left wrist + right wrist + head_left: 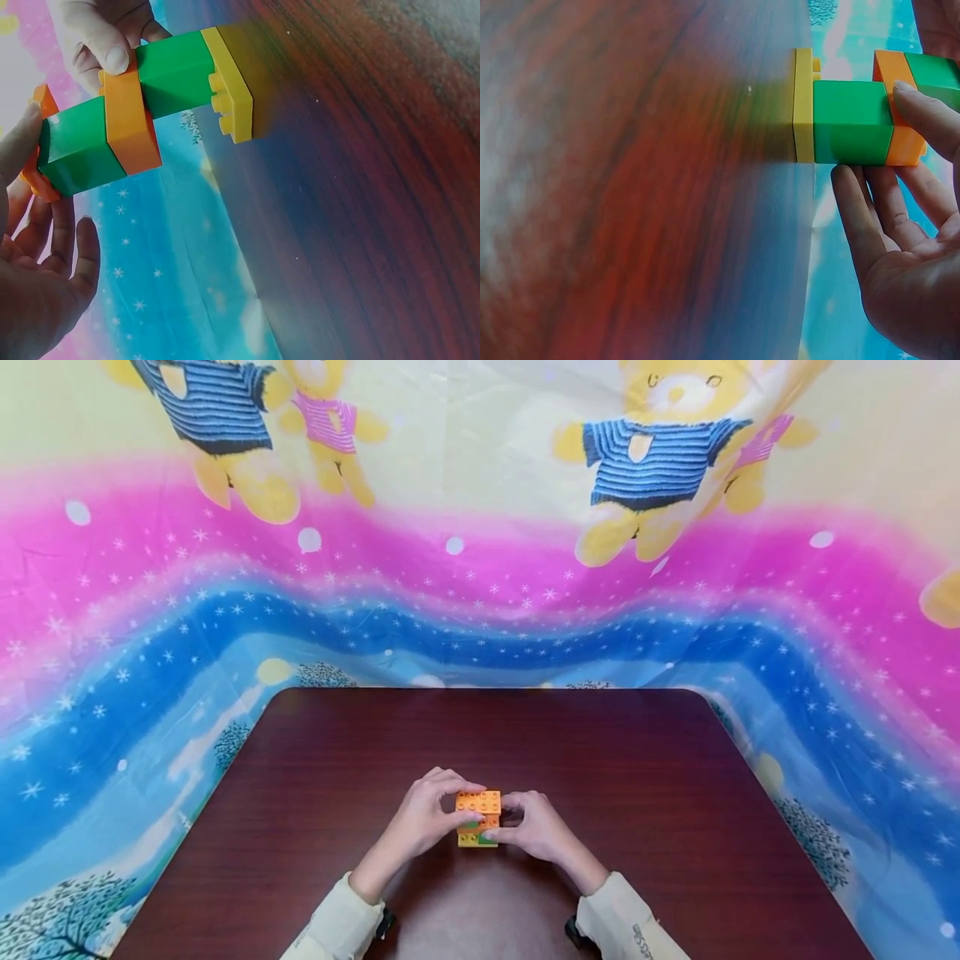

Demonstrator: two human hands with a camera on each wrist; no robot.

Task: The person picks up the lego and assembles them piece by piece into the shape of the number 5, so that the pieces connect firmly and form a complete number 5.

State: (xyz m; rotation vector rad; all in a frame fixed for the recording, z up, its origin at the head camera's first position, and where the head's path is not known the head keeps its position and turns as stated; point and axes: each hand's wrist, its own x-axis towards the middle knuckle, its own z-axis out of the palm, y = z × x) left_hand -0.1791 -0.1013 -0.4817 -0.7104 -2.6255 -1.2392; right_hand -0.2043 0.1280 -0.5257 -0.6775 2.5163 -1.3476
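Observation:
A stack of toy building bricks stands upright on the table between both hands. At its base lies a flat yellow brick [234, 94], under a lower green brick [851, 124]. Above come a middle orange brick [131, 120], an upper green brick [82, 142] and a flat orange brick [478, 802] on top, its studs facing up. My left hand [423, 810] pinches the top orange brick between thumb and fingers. From the other side my right hand [536, 827] grips the middle orange brick, its thumb across one face. Fingers partly hide the upper bricks.
The stack is on a dark reddish-brown wooden table [337, 735] with rounded far corners. Behind and beside it hangs a cloth [465, 577] printed with teddy bears and snowflakes. Light sleeves [337, 914] cover both forearms near the front.

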